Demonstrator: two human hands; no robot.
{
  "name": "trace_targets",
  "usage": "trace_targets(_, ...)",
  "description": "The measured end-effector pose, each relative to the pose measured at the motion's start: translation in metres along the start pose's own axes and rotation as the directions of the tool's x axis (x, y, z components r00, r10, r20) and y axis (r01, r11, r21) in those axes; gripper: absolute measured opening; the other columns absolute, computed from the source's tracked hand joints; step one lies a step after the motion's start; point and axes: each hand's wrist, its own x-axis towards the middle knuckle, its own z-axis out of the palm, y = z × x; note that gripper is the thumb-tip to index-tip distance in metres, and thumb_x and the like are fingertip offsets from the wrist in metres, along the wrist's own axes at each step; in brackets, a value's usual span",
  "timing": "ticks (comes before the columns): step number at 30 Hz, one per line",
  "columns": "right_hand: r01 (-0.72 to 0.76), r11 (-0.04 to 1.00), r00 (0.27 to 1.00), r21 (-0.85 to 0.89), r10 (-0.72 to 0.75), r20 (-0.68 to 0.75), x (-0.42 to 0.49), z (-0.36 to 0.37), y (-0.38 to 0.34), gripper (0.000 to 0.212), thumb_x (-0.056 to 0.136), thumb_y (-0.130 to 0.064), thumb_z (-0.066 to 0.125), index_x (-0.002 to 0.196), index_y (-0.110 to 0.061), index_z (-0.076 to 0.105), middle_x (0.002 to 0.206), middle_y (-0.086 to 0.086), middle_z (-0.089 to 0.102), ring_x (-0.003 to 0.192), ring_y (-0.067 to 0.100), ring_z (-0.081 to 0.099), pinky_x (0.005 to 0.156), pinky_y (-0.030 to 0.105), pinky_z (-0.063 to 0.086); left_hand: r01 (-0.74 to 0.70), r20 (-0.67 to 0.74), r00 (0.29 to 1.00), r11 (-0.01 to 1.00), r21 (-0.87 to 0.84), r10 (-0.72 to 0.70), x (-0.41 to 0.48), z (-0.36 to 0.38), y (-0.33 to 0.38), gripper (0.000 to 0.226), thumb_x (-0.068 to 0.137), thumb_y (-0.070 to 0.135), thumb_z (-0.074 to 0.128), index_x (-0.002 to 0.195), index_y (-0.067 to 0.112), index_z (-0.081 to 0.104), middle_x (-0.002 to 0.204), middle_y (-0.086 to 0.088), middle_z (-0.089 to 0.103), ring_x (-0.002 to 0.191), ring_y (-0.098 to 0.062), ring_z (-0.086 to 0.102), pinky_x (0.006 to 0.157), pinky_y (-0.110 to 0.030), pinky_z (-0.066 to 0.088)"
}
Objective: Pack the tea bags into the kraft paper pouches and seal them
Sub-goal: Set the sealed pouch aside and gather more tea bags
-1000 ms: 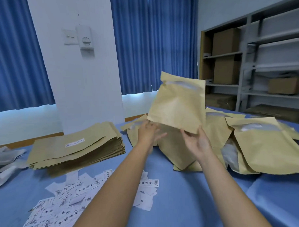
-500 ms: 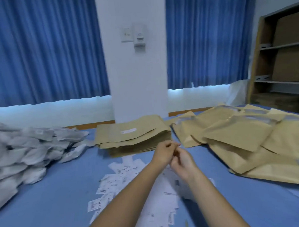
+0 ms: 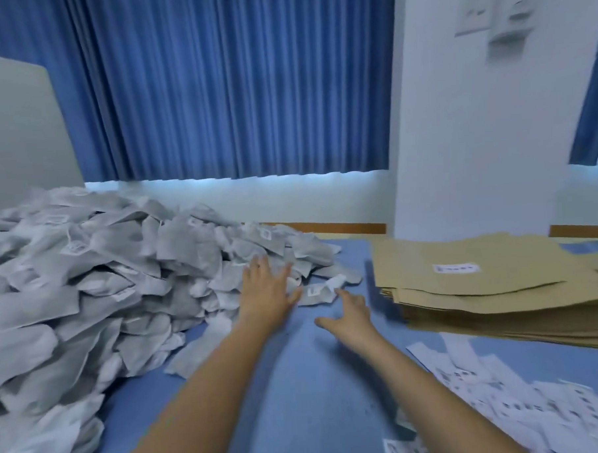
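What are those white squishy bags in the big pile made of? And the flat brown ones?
The tea bags look like thin, matte white filter paper or fine mesh: crumpled, soft-looking, greyish. The pouches look like matte brown kraft paper: flat, stiff, crisp-edged in their stack. Any lining is hidden.

One heap of tea bags (image 3: 88, 287) covers the table's (image 3: 298, 397) left side, too many to count. One stack of kraft paper pouches (image 3: 499, 293) sits at the far right edge, with one label (image 3: 456, 268) on top. White paper slips (image 3: 521, 405), uncountable, litter the near right corner. Two grips show: left grip (image 3: 266, 289), right grip (image 3: 351, 321).
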Motion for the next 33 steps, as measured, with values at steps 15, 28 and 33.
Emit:
trace_targets(15, 0.229, 0.957, 0.939, 0.176, -0.265, 0.218, 0.1, 0.047, 0.018, 0.094, 0.073, -0.051, 0.074, 0.147, -0.045, 0.017, 0.156, -0.01, 0.017, 0.144, 0.012, 0.018, 0.117, 0.035, 0.021, 0.291, 0.447, 0.864, 0.955, -0.064, -0.234, 0.104, 0.037, -0.107, 0.069, 0.081, 0.068, 0.029, 0.133, 0.031, 0.054, 0.145, -0.005, 0.047, 0.127, -0.031, 0.046, 0.107, -0.047, 0.036)
trace_targets(28, 0.227, 0.874, 0.961, -0.429, -0.129, 0.247, 0.002, 0.041, -0.029, 0.053, 0.09, -0.024, 0.053, 0.14, -0.015, 0.039, 0.145, 0.012, 0.04, 0.124, 0.027, 0.044, 0.102, 0.036, 0.038, -0.036, 0.115, 0.989, 0.906, -0.422, 0.093, -0.035, -0.016, -0.038, 0.043, 0.097, 0.04, 0.036, 0.136, 0.028, 0.048, 0.135, -0.007, 0.051, 0.124, -0.026, 0.045, 0.102, -0.044, 0.037)
trace_targets(33, 0.206, 0.879, 0.956, -0.429, -0.087, 0.282, -0.036, 0.046, -0.054, 0.053, 0.081, -0.027, 0.065, 0.125, -0.004, 0.049, 0.128, 0.016, 0.05, 0.115, 0.032, 0.048, 0.085, 0.03, 0.042, 0.419, -0.181, 0.897, 0.906, 0.056, -0.404, -0.079, -0.052, -0.079, 0.055, 0.097, 0.047, 0.035, 0.148, 0.032, 0.024, 0.157, -0.015, 0.016, 0.146, -0.038, 0.002, 0.106, -0.071, 0.002)
